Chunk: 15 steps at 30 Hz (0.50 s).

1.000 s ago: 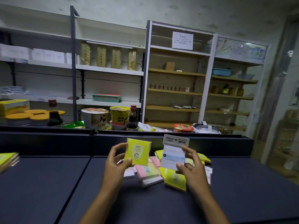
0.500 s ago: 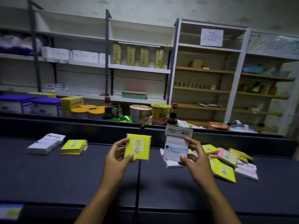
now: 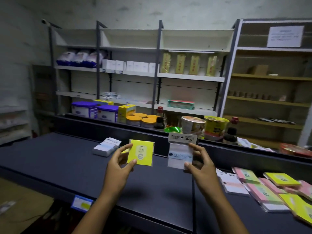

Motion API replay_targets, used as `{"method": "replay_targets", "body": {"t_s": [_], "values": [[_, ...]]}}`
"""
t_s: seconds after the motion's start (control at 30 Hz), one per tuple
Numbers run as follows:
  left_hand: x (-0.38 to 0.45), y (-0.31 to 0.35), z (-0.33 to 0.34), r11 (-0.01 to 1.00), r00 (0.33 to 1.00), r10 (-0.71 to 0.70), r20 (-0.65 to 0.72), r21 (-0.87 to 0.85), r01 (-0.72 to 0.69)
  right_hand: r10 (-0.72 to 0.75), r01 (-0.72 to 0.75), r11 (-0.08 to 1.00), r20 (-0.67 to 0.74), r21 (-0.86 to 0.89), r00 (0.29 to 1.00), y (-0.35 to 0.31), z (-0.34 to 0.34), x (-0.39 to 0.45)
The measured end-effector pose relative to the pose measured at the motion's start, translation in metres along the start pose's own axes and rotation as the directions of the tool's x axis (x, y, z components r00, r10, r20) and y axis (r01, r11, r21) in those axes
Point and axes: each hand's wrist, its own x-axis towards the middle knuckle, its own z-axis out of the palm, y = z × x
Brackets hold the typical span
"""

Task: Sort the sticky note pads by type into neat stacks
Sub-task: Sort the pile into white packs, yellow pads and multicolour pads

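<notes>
Our left hand [image 3: 120,163] pinches the yellow pad [image 3: 141,152] by its lower left corner, thumb on the printed face and fingers curled behind, so the pad stands upright facing us. Our right hand [image 3: 201,163] does the same with the white pad [image 3: 181,152], thumb at the lower right corner and fingertips along the right edge of its clear sleeve. Both are held in the air above the dark counter [image 3: 67,166], well apart from each other.

We judge both pads light and fairly stiff as small blocks, though the white one's glossy wrapper looks slippery and its card header could bend, so a hold across the paper body seems safer than one on the header. The yellow pad's paper face should give good friction; edges or corners suit it for a flat set-down.

Taking the yellow pad as landmark: just behind it and to its left lies a white stack [image 3: 106,146] on the counter, the likely home for the white pad. A sliver of yellow shows behind the held pad, but we cannot tell whether it is a stack. Far to its right and nearer us sprawls the unsorted heap [image 3: 263,188] of pink, yellow and white pads, overlapping and askew.
</notes>
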Motion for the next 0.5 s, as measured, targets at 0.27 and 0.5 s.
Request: {"method": "replay_targets", "body": {"t_s": [0.27,0.5], "values": [[0.035,-0.022,-0.029,0.986,1.0,-0.024,-0.016,0.162,0.026,0.01,-0.011,1.0,0.046,0.01,0.999,0.017,0.04,0.026],[0.092,-0.055,-0.044,0.952,0.994,-0.097,0.042,0.295,0.08,0.027,-0.026,0.999,0.019,-0.043,0.999,0.03,0.071,0.052]]}}
